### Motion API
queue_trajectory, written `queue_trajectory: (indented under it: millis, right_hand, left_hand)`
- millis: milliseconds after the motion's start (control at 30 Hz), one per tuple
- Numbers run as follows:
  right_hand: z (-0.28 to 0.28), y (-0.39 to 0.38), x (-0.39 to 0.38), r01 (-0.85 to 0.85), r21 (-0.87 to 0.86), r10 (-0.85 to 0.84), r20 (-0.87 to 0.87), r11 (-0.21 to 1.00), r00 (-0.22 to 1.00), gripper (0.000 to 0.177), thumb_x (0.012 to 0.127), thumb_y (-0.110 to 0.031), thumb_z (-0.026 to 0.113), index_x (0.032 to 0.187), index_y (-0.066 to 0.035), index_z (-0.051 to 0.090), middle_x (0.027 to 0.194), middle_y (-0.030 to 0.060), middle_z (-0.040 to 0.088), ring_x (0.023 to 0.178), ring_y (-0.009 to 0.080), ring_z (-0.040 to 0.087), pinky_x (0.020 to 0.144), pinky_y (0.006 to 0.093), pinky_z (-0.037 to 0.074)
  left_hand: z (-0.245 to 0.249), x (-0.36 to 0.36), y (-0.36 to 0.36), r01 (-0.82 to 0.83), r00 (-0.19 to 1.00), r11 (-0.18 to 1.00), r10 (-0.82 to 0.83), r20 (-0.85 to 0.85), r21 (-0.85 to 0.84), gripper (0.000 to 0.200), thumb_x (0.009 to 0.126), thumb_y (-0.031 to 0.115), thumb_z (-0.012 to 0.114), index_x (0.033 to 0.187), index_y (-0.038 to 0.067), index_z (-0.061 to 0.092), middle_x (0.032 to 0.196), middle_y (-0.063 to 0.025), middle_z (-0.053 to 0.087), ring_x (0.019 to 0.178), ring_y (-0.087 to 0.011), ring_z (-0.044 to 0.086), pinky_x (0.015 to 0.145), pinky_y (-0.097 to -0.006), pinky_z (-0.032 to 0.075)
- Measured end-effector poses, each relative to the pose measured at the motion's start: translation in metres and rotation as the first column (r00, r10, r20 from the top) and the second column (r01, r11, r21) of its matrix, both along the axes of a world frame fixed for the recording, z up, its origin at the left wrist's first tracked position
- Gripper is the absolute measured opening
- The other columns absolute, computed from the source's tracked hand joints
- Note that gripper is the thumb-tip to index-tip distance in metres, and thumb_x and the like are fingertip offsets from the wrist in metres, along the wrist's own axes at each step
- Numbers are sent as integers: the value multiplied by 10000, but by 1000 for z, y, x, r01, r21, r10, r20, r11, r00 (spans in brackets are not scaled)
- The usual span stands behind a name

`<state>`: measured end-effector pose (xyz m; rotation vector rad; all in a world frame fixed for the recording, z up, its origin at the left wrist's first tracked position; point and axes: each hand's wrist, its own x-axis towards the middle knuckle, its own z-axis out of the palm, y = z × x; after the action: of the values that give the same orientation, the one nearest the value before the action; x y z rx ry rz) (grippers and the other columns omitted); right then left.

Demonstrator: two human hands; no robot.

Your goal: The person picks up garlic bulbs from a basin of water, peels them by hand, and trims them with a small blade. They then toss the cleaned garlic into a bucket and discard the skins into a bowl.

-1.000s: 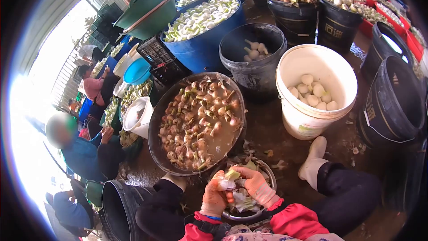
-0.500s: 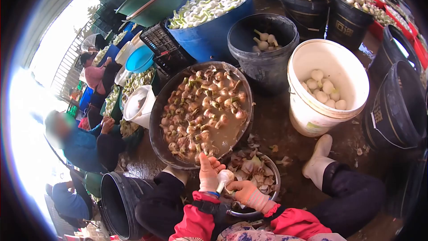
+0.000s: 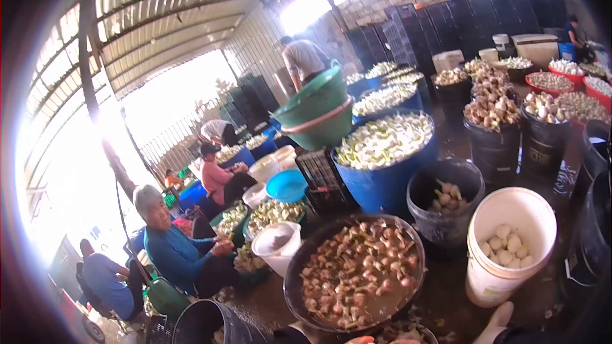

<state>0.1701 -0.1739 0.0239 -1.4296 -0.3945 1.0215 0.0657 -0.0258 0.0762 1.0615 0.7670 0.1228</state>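
Observation:
Only slivers of my left hand and my right hand show at the bottom edge. Their fingers are mostly cut off, so I cannot see whether a garlic bulb is in them. Just beyond them lies a bowl of garlic skins, partly out of view. Farther forward stands a wide black tub, where unpeeled garlic bulbs sit in murky water. To its right, a white bucket contains peeled white bulbs.
A black bucket with a few bulbs stands behind the white one. Blue barrels of garlic, green tubs and a black crate lie farther back. A co-worker in blue sits at left; other people work beyond.
The view has tilted up and turned left, so my hands have dropped almost out of frame. Half a second ago, both held a white garlic bulb above the bowl of skins.

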Motion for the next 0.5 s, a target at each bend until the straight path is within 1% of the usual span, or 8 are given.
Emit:
queue_trajectory:
  millis: [67,100,133,200,267,367,433,500]
  right_hand:
    - [-2,-3,3,-2,3,2,35,1000,999,130,807,-113,643,921,-75,692,875,75,686,835,195,642,771,302,497]
    - [-2,-12,-1,35,-27,-30,160,999,987,280,748,-8,546,953,-109,708,733,20,659,621,126,562,582,293,466]
    - [1,-13,0,49,-176,-12,203,983,979,326,722,-9,512,954,-125,711,722,53,660,638,137,581,593,293,469]
    - [-30,-17,-2,177,-45,-161,245,983,956,308,719,-33,488,929,-116,699,685,116,636,619,174,602,603,306,479]
    - [-29,-32,10,167,-347,-120,151,923,981,290,744,-53,502,943,-121,702,725,121,658,684,210,646,662,335,507]
    - [-41,-39,14,-81,-585,242,204,807,949,371,734,-31,540,1072,-108,672,932,126,677,856,236,650,752,299,511]
    - [-42,-27,0,-49,-228,176,580,972,795,459,779,-133,609,1235,-114,565,1246,168,553,1183,306,514,970,337,424]
    - [-32,-9,-8,-79,144,26,335,986,942,562,793,-74,596,1334,-24,452,1345,158,483,1212,270,495,1002,316,396]
  left_hand:
    - [11,-1,-1,95,995,994,-97,27,51,380,827,320,669,1095,57,610,846,-70,632,765,-213,605,692,-313,494]
    - [6,-6,3,122,992,989,-123,3,82,406,828,358,672,1075,40,620,899,-63,634,763,-171,599,659,-281,486]
    - [2,-11,5,150,989,983,-150,-14,109,439,828,395,675,1056,22,630,953,-56,636,762,-129,594,626,-249,477]
    - [10,-17,0,173,985,934,-172,-31,312,455,867,486,565,1060,82,643,862,-63,644,684,-155,603,541,-267,494]
    - [15,-24,2,11,998,998,-15,55,62,400,866,402,610,1109,85,621,925,-70,650,743,-186,627,548,-279,504]
    - [28,-24,6,-67,964,997,76,256,-45,444,823,285,711,1162,45,554,1014,-82,624,852,-193,621,665,-302,524]
    - [21,-23,19,64,972,998,-62,229,-3,421,807,218,733,1134,47,531,1015,-94,613,880,-190,616,709,-318,532]
    - [12,-21,15,71,981,997,-73,181,18,417,802,196,741,1125,46,525,1018,-96,611,886,-189,614,729,-322,534]
